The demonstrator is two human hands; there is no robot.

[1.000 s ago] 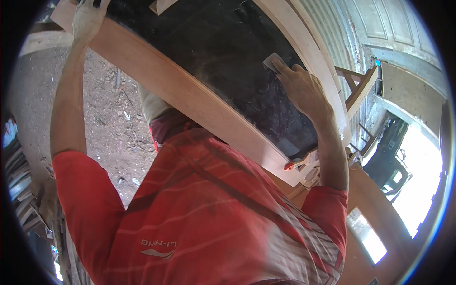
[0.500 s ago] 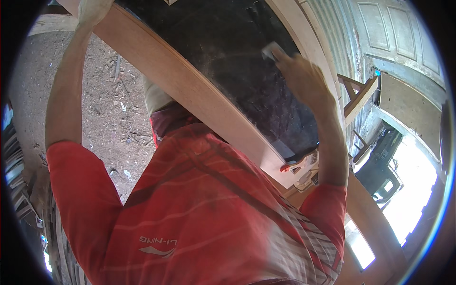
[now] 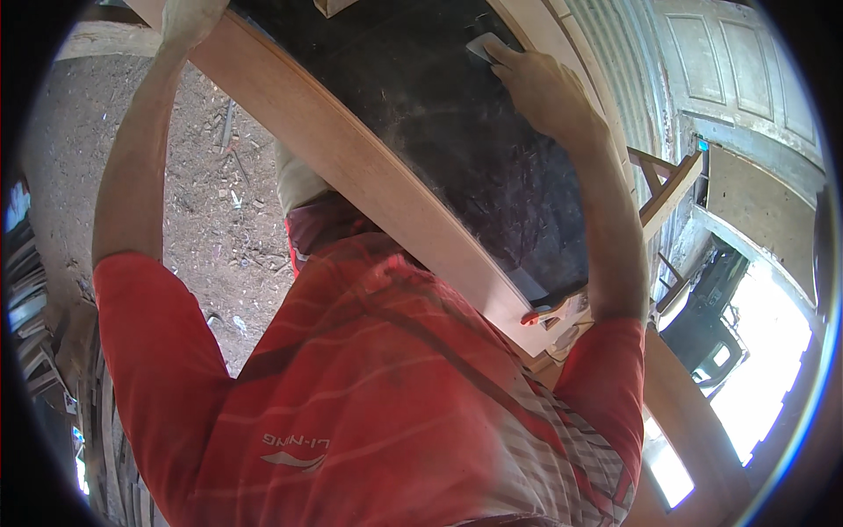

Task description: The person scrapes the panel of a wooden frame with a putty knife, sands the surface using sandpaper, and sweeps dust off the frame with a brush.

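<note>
A dark, dusty flat surface (image 3: 421,132) lies between a long light-brown wooden board (image 3: 325,132) on its left and a curved-looking wooden edge on its right. Over the far right of that surface, my right hand (image 3: 544,92) pinches a small pale rectangular piece (image 3: 483,46) between thumb and fingers. Whether it is sandpaper or a scraper I cannot make out. My left hand (image 3: 191,19) rests at the far left end of the wooden board, its fingers cut off by the top of the picture. A wooden block (image 3: 334,7) shows at the top edge.
An orange-tipped tool (image 3: 529,318) lies by the board's near end. Dirt ground with scattered chips (image 3: 233,228) spreads at left, beside stacked wood strips (image 3: 114,439). A wooden bracket (image 3: 672,189), corrugated sheet (image 3: 615,70) and panelled door (image 3: 702,61) stand at right.
My right hand has moved farther and slightly left over the dark surface, carrying the pale piece. My left hand stays on the board; the whole view has shifted a little.
</note>
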